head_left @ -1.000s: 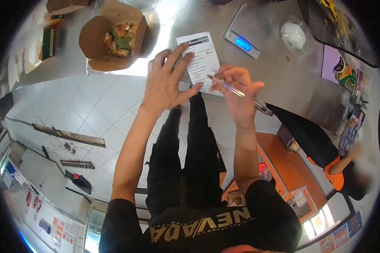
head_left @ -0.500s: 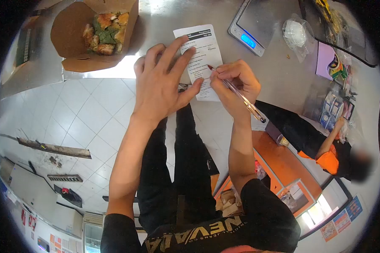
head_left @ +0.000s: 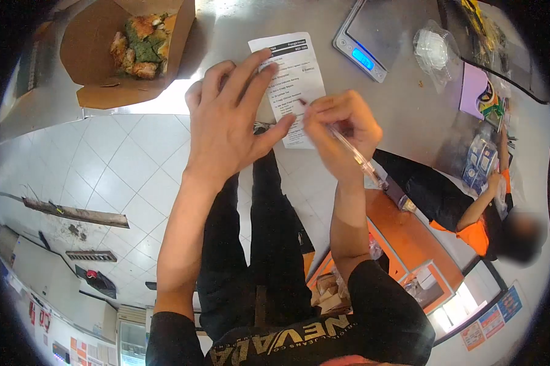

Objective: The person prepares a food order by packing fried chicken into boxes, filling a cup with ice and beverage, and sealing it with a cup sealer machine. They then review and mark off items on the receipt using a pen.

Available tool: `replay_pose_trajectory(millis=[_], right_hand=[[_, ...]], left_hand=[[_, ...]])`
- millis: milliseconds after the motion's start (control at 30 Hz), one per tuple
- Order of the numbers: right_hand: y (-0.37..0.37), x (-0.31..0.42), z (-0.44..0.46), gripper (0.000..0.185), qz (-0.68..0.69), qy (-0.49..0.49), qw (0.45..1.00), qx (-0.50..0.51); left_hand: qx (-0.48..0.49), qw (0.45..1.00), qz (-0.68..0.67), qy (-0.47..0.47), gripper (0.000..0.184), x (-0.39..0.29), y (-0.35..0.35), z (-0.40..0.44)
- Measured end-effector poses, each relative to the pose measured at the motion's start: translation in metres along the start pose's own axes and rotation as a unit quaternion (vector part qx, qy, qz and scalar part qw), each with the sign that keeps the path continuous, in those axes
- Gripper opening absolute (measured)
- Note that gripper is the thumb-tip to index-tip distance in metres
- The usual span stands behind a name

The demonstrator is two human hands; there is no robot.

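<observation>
Clock centred on the receipt, 12 at the top of my view. Nearest me, 6 o'clock: black T-shirt with gold lettering (head_left: 324, 335). Left hand (head_left: 226, 125) at 8 o'clock: fingers spread, nothing gripped, fingertips on the left side of the long white printed paper receipt (head_left: 296, 76). Right hand (head_left: 345, 125) at 4 o'clock: pinched around a slim clear-barrelled pen (head_left: 355, 157), dark tip aimed at the receipt's lower half; blurred, so I can't tell if tip meets paper. Receipt lies tilted at the near edge of the brushed-metal counter (head_left: 403, 116), between the hands. Brown cardboard food box (head_left: 122, 96), flaps spread, between 9 and 10, with browned chunks and a green leafy topping (head_left: 145, 52) inside. Flat silver scale with lit blue display (head_left: 361, 58) at 2. Clear plastic pack with a white rounded content (head_left: 430, 52) past it, then a lilac flat-sided holder (head_left: 472, 93) at 3. Farther: pale tiled floor (head_left: 147, 158) at 8, orange-topped cabinet (head_left: 400, 216) near 5, and at 4 I see a co-worker with an orange sleeve (head_left: 475, 236), hands near a blue-and-white pack (head_left: 479, 160).
</observation>
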State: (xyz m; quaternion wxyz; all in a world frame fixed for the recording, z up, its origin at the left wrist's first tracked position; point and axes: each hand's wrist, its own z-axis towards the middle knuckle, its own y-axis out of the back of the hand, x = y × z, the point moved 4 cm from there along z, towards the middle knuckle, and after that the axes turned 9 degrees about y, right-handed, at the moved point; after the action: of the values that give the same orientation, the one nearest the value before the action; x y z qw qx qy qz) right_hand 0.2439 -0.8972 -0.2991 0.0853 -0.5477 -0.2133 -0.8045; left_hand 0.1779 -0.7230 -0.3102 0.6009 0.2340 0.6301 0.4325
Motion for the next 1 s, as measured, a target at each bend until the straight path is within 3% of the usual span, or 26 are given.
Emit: replay_pose_trajectory(millis=[133,533,633,733,833,1000], right_hand=[[-0.016,0.001,-0.002,0.024,-0.001,0.036,0.998,0.052],[-0.019,-0.004,0.009,0.024,0.001,0.019,0.994,0.107],[-0.014,-0.008,0.01,0.022,0.029,0.03,0.999,0.032],[-0.007,-0.011,0.008,0.021,0.019,-0.018,0.999,0.021],[-0.004,-0.015,0.011,0.021,0.024,-0.026,0.999,0.039],[0.005,-0.015,0.013,0.021,0.03,-0.02,0.999,-0.016]], left_hand=[[0.007,1.0,-0.014,0.005,0.072,0.004,-0.001,-0.002],[-0.003,1.0,-0.015,-0.006,0.076,0.001,0.004,0.0],[-0.002,1.0,-0.017,-0.005,0.074,-0.002,0.007,0.001],[-0.005,1.0,-0.011,-0.003,0.073,-0.001,0.005,0.001],[-0.005,1.0,-0.019,0.001,0.075,0.001,-0.001,-0.001],[-0.001,1.0,-0.022,0.001,0.077,0.003,-0.002,-0.001]])
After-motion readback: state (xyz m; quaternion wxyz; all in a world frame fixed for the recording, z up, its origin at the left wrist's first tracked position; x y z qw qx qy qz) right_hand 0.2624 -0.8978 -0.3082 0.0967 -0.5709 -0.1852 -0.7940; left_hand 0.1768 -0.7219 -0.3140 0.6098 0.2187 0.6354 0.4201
